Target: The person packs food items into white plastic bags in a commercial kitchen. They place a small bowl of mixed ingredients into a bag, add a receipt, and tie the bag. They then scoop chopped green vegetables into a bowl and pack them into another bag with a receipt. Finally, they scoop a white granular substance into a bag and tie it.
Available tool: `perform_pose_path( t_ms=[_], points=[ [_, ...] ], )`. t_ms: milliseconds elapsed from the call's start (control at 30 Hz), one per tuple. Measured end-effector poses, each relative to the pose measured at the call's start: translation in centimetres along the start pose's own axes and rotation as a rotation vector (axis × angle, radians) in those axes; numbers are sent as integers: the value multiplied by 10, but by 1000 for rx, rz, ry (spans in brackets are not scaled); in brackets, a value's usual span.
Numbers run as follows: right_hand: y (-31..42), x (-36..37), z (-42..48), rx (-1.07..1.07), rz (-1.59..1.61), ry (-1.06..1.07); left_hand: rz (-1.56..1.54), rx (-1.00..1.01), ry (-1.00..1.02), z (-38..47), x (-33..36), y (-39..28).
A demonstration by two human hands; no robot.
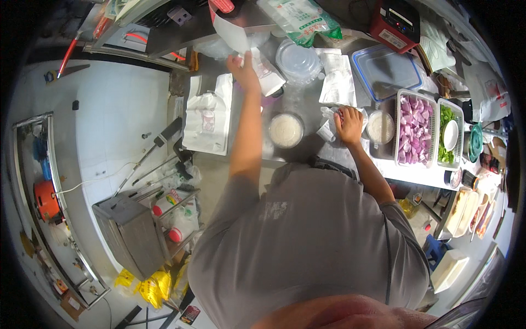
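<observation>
My left hand reaches to the back of the metal counter, its fingertips at the lower end of a hanging white paper strip; whether they grip it I cannot tell. Beside it lies a printed white packet. My right hand rests on a crumpled clear plastic bag with something white in it; the fingers are partly curled and their grip is unclear. One round tub of white rice stands between my arms, and another tub of rice stands just right of my right hand.
White plastic carrier bags lie flat at the left. Clear round lids or bowls, folded white bags and a blue-rimmed container lid lie farther back. At the right are a basket of cut onions and a basket of greens.
</observation>
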State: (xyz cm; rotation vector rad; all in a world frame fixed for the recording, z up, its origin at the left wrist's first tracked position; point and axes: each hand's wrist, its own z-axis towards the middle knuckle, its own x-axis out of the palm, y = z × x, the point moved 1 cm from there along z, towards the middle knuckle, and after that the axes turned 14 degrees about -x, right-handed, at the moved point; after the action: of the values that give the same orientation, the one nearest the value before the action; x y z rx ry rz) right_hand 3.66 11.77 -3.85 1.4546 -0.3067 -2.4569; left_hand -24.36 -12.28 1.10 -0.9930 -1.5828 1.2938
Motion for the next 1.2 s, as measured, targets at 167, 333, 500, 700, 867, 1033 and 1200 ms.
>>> perform_pose_path(
  t_ms=[167, 333, 500, 700, 867, 1033, 1200],
  points=[
    [-4, 3, 1, 17, 20, 15, 89, 3, -44, 22, -34, 42],
    [2, 0, -3, 44, 20, 50, 936, 258, -576, -5, -167, 81],
    [-26, 6, 5, 336, 48, 323, 933, 336, -297, -40, -184, 76],
    [-118, 80, 43, 718, 45, 346, 694, 149, 444, -111, -44, 79],
    [-159, 101, 21, 804, 184, 450, 621, 76, 423, -104, -40, 87],
    [-120, 49, 53, 610, -48, 147, 1206, -112, -497, -25, -244, 64],
    [58, 64, 104, 100, 700, 171, 1495, -274, -306, 3, -344, 83]
  ],
)
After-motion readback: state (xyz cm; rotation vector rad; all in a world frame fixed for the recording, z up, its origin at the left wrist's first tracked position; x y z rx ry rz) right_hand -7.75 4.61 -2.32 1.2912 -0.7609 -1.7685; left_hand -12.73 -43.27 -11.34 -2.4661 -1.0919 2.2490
